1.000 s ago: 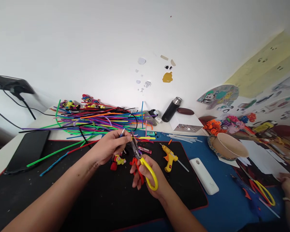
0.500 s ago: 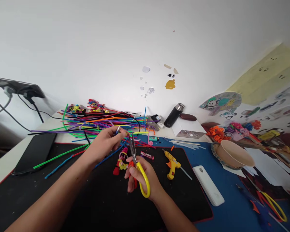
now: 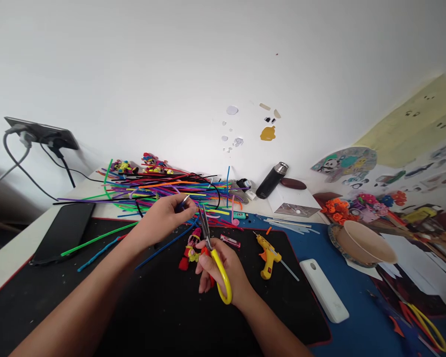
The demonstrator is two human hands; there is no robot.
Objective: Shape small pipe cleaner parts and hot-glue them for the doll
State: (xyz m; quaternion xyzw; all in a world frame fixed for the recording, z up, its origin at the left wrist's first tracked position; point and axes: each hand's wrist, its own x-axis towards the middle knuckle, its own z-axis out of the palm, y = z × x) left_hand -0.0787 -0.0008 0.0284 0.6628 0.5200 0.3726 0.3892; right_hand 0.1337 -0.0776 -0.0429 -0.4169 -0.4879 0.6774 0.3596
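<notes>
My left hand is closed in a pinch on a small dark blue piece with a pale, shiny edge; most of it hides behind the fingers. In my right hand is a pair of scissors with yellow and red handles. Their blades point up and away, with the tips close to my left fingertips. Whether the blades touch anything I cannot make out. Just behind the scissors, a small red, yellow and pink pipe-cleaner figure lies on the black mat.
Many coloured pipe cleaners are heaped by the wall. A yellow glue gun, a white oblong case and a pink-labelled tube lie rightward. A black flask, a bowl and a phone stand or lie farther out.
The whole view has shifted slightly, so the background sits farther right. My left hand has turned a little around the blue piece. The scissors remain near its fingertips.
</notes>
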